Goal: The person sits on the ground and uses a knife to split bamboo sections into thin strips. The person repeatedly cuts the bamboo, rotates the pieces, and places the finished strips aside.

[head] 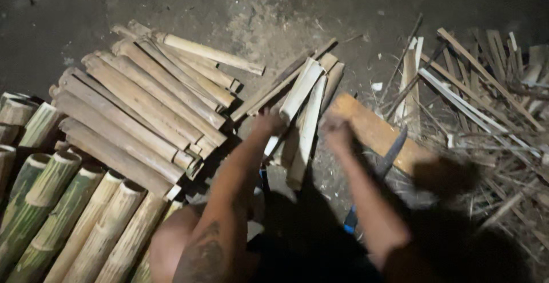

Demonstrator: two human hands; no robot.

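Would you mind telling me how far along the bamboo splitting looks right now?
Done: a stack of split bamboo slats lies on the left, with thin offcuts heaped on the right. In hand: the left hand and right hand are at a few pale split pieces beside the wooden block. Left: whole bamboo sections sit uncut at lower left.

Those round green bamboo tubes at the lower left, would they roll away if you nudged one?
Probably. The green bamboo tubes are round and smooth-sided, so a loose one would likely roll, though here they lie packed side by side. Their open ends look hollow, so each is probably light for its size. They look stiff, unlikely to bend when lifted.
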